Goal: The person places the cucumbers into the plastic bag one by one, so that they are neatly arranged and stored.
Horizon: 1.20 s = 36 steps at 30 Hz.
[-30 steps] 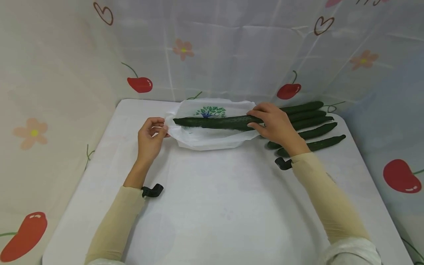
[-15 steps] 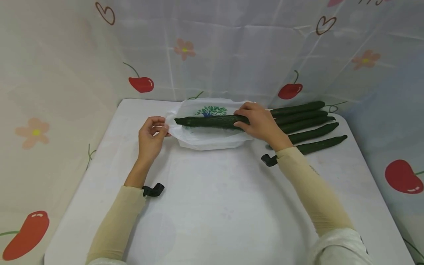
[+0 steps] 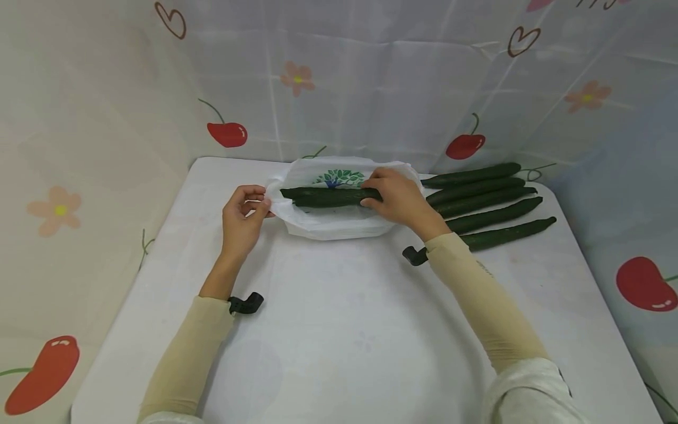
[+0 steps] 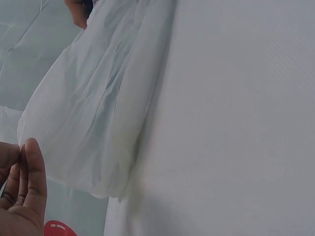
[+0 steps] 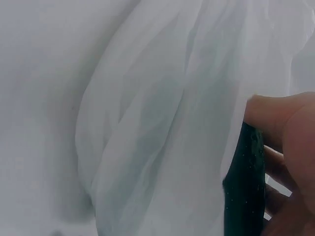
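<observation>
A white plastic bag (image 3: 339, 228) with a green tree print lies spread near the back of the table. At its left edge, my left hand (image 3: 242, 221) pinches the thin plastic between thumb and fingers, also seen in the left wrist view. Dark green cucumber (image 3: 331, 198) lies lengthwise across the bag's opening, its outline suggesting a second one alongside. My right hand (image 3: 399, 199) grips its right end, thumb on the near side. The right wrist view shows the cucumber (image 5: 246, 182) between the thumb and fingers, partly behind the bag's edge.
Several more cucumbers (image 3: 505, 231) lie side by side on the right of the white table (image 3: 349, 330), just beyond the right forearm. A printed curtain (image 3: 371, 88) stands close behind the table's back edge.
My right hand has moved left over the bag, its grip on the cucumber now farther left. More of the cucumbers on the right show. The left hand stays at the bag's edge.
</observation>
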{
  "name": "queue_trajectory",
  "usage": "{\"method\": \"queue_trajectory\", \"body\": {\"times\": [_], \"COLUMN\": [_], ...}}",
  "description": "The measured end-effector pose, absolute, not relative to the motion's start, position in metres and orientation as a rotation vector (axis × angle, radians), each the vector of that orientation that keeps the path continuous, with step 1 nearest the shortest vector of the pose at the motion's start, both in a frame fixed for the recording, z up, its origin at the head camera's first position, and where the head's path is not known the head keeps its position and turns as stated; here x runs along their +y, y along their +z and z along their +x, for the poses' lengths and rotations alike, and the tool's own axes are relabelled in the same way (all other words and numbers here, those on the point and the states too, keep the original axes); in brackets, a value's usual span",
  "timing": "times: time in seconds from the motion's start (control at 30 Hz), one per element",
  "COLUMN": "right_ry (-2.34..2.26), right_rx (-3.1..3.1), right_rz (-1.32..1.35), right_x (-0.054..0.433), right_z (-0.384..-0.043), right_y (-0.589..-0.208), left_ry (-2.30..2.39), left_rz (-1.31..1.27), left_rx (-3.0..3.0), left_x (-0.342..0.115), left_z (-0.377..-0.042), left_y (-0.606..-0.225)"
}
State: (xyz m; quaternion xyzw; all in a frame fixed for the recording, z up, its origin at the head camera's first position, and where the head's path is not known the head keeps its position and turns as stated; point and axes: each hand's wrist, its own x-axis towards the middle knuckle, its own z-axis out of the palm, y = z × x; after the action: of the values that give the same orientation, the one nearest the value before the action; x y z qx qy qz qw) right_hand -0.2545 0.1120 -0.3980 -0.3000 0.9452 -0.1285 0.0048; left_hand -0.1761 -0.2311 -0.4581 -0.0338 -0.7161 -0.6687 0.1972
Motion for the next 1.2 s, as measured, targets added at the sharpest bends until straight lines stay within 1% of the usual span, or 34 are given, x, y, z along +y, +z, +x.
{"method": "queue_trajectory", "body": {"times": [0.33, 0.63, 0.9, 1.2], "right_ry": [-0.508, -0.506, -0.611, -0.714], "right_rx": [2.800, 2.682, 2.837, 2.838], "right_rz": [-0.930, -0.938, -0.913, -0.918], "right_x": [0.088, 0.068, 0.078, 0.102], "right_z": [-0.264, -0.269, -0.272, -0.262], "right_y": [-0.410, -0.417, -0.414, -0.405], "left_ry": [-1.876, -1.870, -1.873, -1.904], "left_rz": [-0.091, -0.107, -0.108, -0.106], "left_rx": [-2.001, -1.958, -1.953, -1.920], "left_x": [-0.232, -0.234, -0.233, -0.233], "left_z": [-0.175, -0.176, -0.177, -0.175], "left_y": [-0.456, -0.454, -0.450, -0.450]}}
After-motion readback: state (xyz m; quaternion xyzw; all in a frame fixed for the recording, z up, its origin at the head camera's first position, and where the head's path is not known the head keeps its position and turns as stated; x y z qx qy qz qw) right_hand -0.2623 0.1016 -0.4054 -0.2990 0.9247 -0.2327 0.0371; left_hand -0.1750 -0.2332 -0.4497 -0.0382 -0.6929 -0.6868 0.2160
